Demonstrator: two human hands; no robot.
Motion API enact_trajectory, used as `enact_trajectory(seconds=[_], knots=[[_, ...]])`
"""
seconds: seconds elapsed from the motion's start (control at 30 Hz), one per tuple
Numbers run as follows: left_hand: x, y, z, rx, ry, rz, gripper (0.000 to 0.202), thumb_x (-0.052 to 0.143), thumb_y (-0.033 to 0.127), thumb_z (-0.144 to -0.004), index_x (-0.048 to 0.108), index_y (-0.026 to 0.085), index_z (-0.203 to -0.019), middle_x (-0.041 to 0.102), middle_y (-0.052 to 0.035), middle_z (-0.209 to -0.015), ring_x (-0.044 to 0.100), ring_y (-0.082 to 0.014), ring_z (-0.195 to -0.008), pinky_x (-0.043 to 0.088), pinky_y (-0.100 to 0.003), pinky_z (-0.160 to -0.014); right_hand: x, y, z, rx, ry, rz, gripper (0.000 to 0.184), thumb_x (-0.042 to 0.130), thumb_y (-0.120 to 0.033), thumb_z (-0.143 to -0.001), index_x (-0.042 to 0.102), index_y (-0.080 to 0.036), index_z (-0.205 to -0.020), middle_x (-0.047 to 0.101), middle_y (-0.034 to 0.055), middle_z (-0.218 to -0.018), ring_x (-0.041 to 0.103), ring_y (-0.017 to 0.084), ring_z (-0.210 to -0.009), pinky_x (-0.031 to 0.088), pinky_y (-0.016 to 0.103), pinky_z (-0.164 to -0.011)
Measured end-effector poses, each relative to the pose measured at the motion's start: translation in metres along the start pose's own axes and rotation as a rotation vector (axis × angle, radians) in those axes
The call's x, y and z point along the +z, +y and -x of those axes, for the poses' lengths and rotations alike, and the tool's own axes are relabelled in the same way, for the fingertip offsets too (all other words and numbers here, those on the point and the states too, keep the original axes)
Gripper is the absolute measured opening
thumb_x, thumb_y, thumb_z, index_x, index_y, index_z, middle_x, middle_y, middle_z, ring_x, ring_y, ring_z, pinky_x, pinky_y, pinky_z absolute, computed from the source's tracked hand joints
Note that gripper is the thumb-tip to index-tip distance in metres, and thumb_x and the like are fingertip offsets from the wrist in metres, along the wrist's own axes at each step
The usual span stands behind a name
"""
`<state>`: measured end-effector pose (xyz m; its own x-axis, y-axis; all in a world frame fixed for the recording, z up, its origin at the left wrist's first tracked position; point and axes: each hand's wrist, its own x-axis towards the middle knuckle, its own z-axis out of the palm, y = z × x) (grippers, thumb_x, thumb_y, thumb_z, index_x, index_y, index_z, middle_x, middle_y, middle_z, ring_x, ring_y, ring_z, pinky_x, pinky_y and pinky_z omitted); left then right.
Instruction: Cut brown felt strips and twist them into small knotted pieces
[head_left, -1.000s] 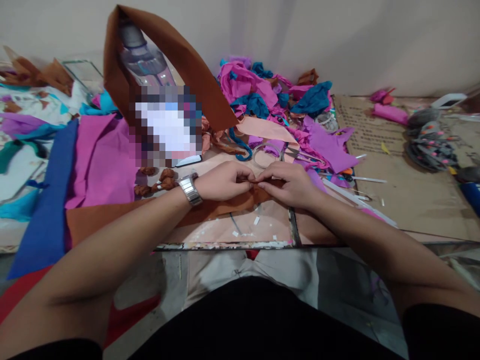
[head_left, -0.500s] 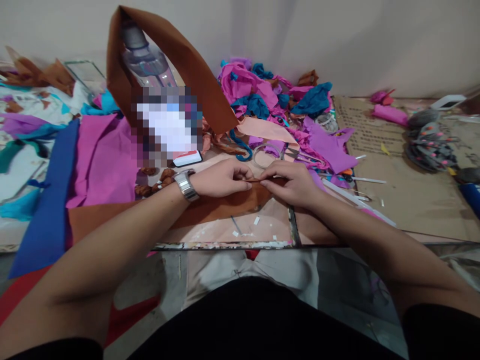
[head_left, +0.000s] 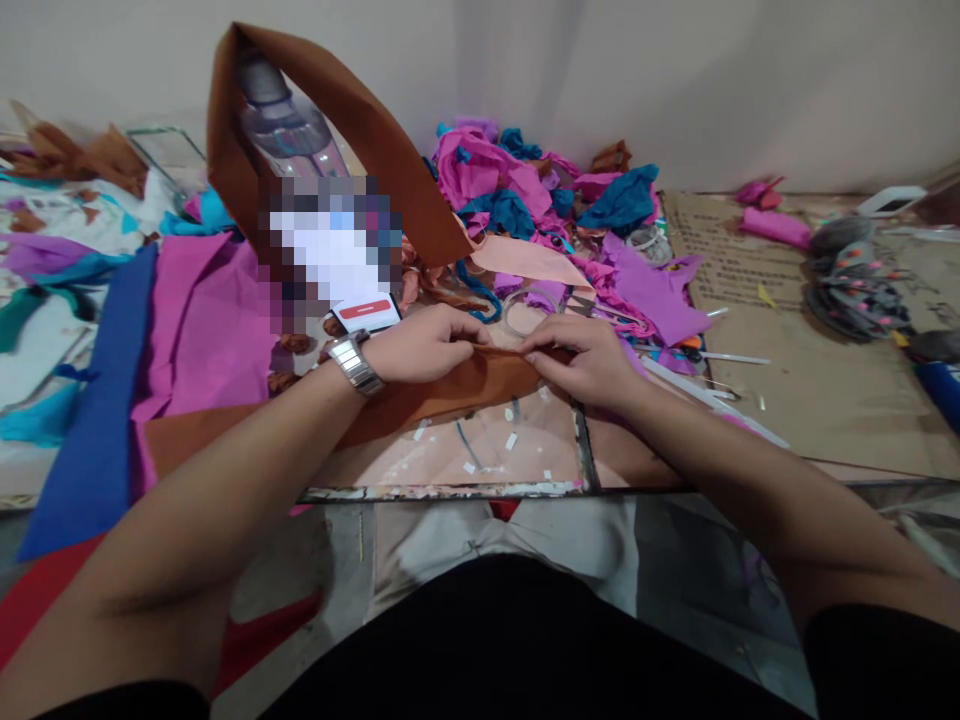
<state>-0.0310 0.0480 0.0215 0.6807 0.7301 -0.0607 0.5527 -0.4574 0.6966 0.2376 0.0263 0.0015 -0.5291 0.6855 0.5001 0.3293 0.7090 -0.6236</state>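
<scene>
My left hand [head_left: 424,345], with a metal watch on its wrist, pinches the upper edge of a brown paper sheet [head_left: 450,390] lying on the work surface. My right hand [head_left: 581,360] pinches the same edge a little to the right. Both hands have their fingers closed on the paper, which looks folded or rolled along that edge. The sheet runs left under my left forearm. A twisted brown paper piece [head_left: 289,380] lies just left of my left wrist.
A tall brown paper loop [head_left: 360,130] stands over a plastic bottle [head_left: 289,125] behind my hands. Pink and blue paper sheets [head_left: 202,320] lie left. A heap of crumpled pink and teal scraps [head_left: 525,190] sits behind, with scissors [head_left: 600,310] and a tape ring [head_left: 525,305]. Cardboard [head_left: 810,380] lies right.
Both hands have moved slightly away from me and a little apart along the brown paper's edge. More of the surface with small tape bits shows below the sheet.
</scene>
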Motion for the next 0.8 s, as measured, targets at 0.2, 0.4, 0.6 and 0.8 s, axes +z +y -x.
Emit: enact_trajectory(seconds=[0.2,0.4,0.6,0.8], knots=[[0.0,0.007,0.004,0.008,0.038,-0.117,0.033,0.051,0.023,-0.085,0.077,0.018,-0.105,0.077,-0.0026,-0.094,0.065,-0.0185,-0.083,0.046,-0.029,-0.084,-0.002,-0.004,-0.001,0.128,0.012,0.004,0.011,0.069,-0.022,-0.09,0.08,-0.022,-0.093,0.079,0.0035,-0.088,0.07,0.017,-0.077,0.053,0.028,-0.07],[0.012,0.023,0.005,0.149,0.114,-0.167,0.039,0.054,0.047,-0.1,0.078,0.017,-0.1,0.075,-0.0051,-0.085,0.062,-0.0154,-0.073,0.042,-0.026,-0.071,0.002,-0.01,0.002,0.306,-0.027,-0.134,0.017,0.075,-0.031,-0.089,0.079,-0.02,-0.102,0.079,0.0029,-0.084,0.069,0.015,-0.071,0.054,0.026,-0.062],[0.018,0.022,0.005,0.115,0.139,-0.194,0.039,0.052,0.044,-0.102,0.077,0.018,-0.088,0.071,-0.0029,-0.073,0.058,-0.0132,-0.064,0.039,-0.026,-0.067,0.004,-0.012,0.002,0.311,-0.112,-0.171,0.017,0.072,-0.032,-0.09,0.079,-0.018,-0.097,0.08,0.0042,-0.087,0.072,0.017,-0.074,0.056,0.028,-0.066],[0.016,0.02,0.005,0.105,0.132,-0.183,0.034,0.055,0.041,-0.1,0.078,0.018,-0.091,0.074,-0.0025,-0.078,0.061,-0.0134,-0.068,0.04,-0.026,-0.069,0.002,-0.012,0.0,0.291,-0.101,-0.106,0.015,0.068,-0.027,-0.09,0.079,-0.016,-0.09,0.078,0.0023,-0.078,0.066,0.014,-0.065,0.049,0.025,-0.06]])
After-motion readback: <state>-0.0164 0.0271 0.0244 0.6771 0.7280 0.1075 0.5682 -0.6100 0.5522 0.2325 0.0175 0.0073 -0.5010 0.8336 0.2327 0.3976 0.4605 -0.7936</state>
